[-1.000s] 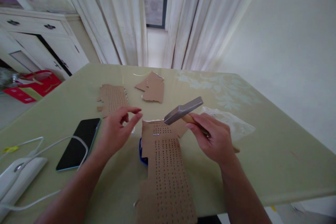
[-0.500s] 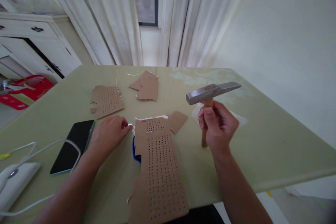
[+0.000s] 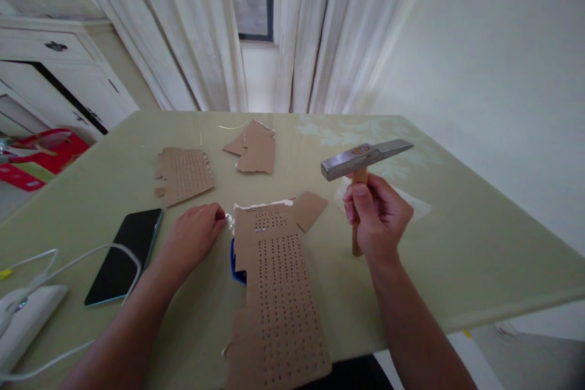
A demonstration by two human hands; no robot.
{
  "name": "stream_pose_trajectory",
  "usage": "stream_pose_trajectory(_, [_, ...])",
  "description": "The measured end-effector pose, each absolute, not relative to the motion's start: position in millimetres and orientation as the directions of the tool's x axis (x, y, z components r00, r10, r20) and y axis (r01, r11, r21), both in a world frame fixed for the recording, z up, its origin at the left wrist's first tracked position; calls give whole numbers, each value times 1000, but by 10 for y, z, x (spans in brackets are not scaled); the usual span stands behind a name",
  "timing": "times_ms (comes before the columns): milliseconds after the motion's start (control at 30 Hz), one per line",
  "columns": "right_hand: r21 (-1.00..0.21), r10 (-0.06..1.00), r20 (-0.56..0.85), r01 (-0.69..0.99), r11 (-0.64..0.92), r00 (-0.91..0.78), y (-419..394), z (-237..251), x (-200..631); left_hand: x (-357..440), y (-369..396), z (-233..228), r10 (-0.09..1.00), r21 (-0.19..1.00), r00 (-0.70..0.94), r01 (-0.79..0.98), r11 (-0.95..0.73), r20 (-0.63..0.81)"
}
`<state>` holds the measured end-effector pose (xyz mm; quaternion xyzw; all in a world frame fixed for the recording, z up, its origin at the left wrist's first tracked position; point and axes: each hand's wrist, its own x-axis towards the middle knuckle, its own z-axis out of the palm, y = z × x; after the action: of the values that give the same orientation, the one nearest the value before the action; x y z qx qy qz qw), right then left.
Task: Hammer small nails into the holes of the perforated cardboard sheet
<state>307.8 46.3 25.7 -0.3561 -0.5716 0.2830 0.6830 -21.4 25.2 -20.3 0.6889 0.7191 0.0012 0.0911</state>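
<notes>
Right hand (image 3: 382, 219), right of centre in the frame: fingers wrapped round the wooden handle of a hammer (image 3: 363, 157), thumb lying along it. Hammer upright, handle end low, steel head above the fist, lying crosswise with its tapered end toward the right.

Left hand (image 3: 194, 234), left of centre: back of hand up, fingers curled, tips down at some shiny bits (image 3: 230, 221) by the top-left corner of a perforated cardboard strip (image 3: 283, 298). Cannot tell whether the fingertips pinch any of them.

Strip runs from mid-frame to the bottom edge, rows of small holes down its length; a few pale bits sit in one row near its top. Blue object (image 3: 235, 269) shows from under its left edge. Small plain cardboard piece (image 3: 311, 210) just beside its upper right.

Elsewhere on the table (image 3: 457, 244): second perforated sheet (image 3: 185, 175) beyond the left hand; cardboard scraps (image 3: 258, 152) at upper centre; phone (image 3: 121, 256) at left, white cable (image 3: 98, 248) across it; clear plastic (image 3: 418, 204) behind the right hand.
</notes>
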Motion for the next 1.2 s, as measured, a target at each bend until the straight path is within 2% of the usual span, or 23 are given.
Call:
stream_pose_trajectory(167, [-826,811,562,51,562,161,473,224,3069,-216,221,-284,998,65,35,997,-32,-51])
stream_pose_trajectory(267, [-823,809,569,88,562,149,477,206,3069,-199,254,-286,994,116,42,992,-53,103])
stream_pose_trajectory(367, [-827,818,560,150,542,131,479,183,3080,-132,266,-198,926,339,-83,939,-51,368])
stream_pose_trajectory(467, [-829,834,541,236,507,107,483,159,3084,11,187,-92,827,628,-183,741,-239,532])
stream_pose_trajectory(567, [-831,859,509,289,475,53,488,155,3072,188,49,-42,810,767,-184,489,-415,556])
stream_pose_trajectory(667, [-829,887,462,346,439,-18,486,188,3047,311,-46,-36,848,814,-134,390,-431,513])
stream_pose_trajectory(800, [-789,896,427,434,435,-122,473,258,3010,357,-47,-21,865,753,-15,500,-428,502])
stream_pose_trajectory(900, [-738,888,411,496,457,-205,465,289,2987,360,-19,-7,854,713,17,541,-445,520])
stream_pose_trajectory(1033, [-684,879,406,555,474,-251,470,280,2970,359,-16,-25,875,731,11,544,-411,484])
stream_pose_trajectory(1200, [-685,876,421,551,476,-234,477,269,2971,368,-24,-41,897,755,4,537,-376,443])
